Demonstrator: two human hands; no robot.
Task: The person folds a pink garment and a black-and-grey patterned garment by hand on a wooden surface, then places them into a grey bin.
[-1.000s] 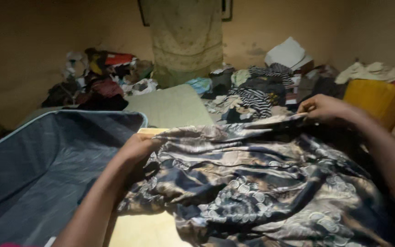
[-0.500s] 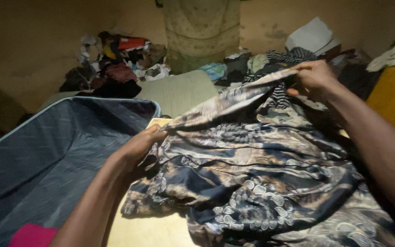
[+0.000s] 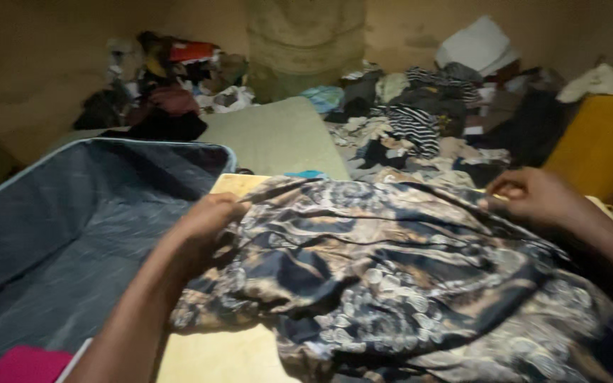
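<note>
Left hand (image 3: 203, 220) and right hand (image 3: 533, 195), each pinched on the patterned cloth (image 3: 391, 276).

Cloth: navy and tan, rumpled, spread only in part over the pale board (image 3: 232, 354); far edge held low, no fold made yet. Left of cloth: open grey suitcase (image 3: 72, 227), nearly bare. Beyond cloth: heaped clothes (image 3: 413, 128).

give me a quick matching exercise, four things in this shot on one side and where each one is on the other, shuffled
Things:
1. suitcase
2. patterned cloth
3. striped garment
4. yellow block

Places:
a. far right, by the wall
b. open, at the left
c. in the pile beyond the cloth
d. gripped by left hand and right hand

Pairs: 1-b, 2-d, 3-c, 4-a
</note>
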